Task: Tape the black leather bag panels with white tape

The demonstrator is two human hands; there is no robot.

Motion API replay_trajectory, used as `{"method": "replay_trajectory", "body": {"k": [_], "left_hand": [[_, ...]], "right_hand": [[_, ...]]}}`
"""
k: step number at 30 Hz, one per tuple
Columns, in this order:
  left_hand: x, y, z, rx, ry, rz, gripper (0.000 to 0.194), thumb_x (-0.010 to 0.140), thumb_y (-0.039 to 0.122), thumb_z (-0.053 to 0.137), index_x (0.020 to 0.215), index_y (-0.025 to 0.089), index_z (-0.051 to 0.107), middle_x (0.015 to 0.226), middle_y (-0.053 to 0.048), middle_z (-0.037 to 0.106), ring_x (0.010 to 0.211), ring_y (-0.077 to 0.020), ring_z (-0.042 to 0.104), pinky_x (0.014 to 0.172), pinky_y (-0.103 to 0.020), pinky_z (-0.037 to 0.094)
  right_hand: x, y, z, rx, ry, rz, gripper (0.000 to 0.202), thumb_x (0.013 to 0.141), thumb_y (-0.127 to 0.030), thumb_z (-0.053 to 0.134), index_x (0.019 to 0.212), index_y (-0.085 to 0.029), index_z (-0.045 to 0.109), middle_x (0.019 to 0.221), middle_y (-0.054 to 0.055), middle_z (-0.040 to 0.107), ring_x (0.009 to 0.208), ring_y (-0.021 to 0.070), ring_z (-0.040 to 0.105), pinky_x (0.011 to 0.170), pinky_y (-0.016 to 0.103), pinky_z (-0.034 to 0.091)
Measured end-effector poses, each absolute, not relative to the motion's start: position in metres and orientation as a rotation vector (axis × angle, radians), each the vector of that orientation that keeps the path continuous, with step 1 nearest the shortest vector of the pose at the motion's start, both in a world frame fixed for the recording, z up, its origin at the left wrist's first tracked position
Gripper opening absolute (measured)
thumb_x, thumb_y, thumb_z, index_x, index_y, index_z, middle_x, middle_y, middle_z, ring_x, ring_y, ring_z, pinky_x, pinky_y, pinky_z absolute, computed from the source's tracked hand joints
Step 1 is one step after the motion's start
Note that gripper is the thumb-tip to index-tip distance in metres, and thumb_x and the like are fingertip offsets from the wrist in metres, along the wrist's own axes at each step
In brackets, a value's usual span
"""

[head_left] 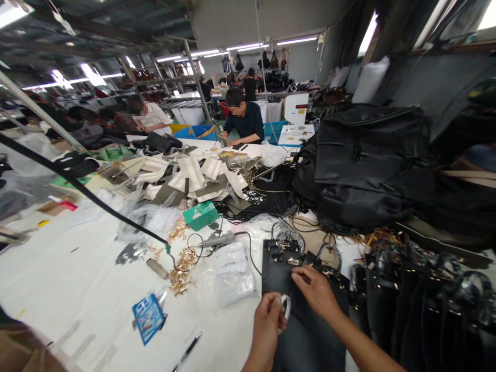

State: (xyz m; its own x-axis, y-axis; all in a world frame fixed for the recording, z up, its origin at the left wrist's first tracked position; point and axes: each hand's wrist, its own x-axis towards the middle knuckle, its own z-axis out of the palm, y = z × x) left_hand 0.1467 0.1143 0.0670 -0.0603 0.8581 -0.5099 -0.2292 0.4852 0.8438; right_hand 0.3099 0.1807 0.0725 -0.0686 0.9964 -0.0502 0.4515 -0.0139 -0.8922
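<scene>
My left hand is closed round a roll of white tape, holding it above a black handbag. My right hand is over the same bag, just below a gold clasp. Its thumb and forefinger are close together; whatever is between them is too small to tell. The bag lies flat, with its handle wrapped in clear plastic towards the far side. A second black bag lies beside it, partly hidden by my right hand and forearm.
Several black handbags stand in a row at right, near a large black leather bag. On the white table lie gold fittings, a grey corded tool, a blue packet and a pen. A co-worker sits opposite.
</scene>
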Motion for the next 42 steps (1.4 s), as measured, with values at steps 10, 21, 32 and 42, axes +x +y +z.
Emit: {"method": "replay_trajectory", "body": {"k": [10,21,32,42], "left_hand": [[0.159,0.094,0.093,0.762,1.358,0.939,0.05,0.078,0.057,0.06,0.099,0.012,0.065,0.056,0.0,0.061,0.048,-0.011,0.052,0.046,-0.022,0.036],[0.156,0.072,0.112,0.951,1.358,0.861,0.036,0.079,0.04,0.058,0.102,0.014,0.067,0.081,-0.007,0.071,0.057,-0.0131,0.059,0.048,-0.023,0.038],[0.154,0.071,0.1,1.154,1.431,0.903,0.029,0.08,0.032,0.06,0.104,0.018,0.067,0.091,-0.006,0.072,0.074,-0.0178,0.062,0.074,-0.03,0.048],[0.153,0.073,0.105,1.286,1.473,0.829,0.026,0.083,0.033,0.056,0.101,0.02,0.069,0.091,-0.005,0.07,0.066,-0.0164,0.058,0.067,-0.029,0.046]], "right_hand": [[0.301,0.116,0.111,-1.484,-1.628,1.307,0.017,0.081,-0.03,0.059,0.078,-0.021,0.073,0.079,0.002,0.065,0.071,0.0154,0.062,0.065,0.024,0.047],[0.297,0.1,0.106,-1.525,-1.541,1.276,0.021,0.081,-0.032,0.056,0.069,-0.018,0.064,0.064,-0.001,0.06,0.063,0.0139,0.055,0.058,0.023,0.039],[0.304,0.098,0.111,-1.522,-1.63,1.265,0.012,0.071,-0.018,0.054,0.078,-0.02,0.063,0.07,-0.002,0.061,0.064,0.0131,0.056,0.059,0.022,0.041],[0.305,0.102,0.107,-1.638,-1.915,1.009,0.013,0.079,-0.022,0.052,0.071,-0.022,0.063,0.072,-0.003,0.064,0.067,0.0133,0.059,0.064,0.025,0.037]]}}
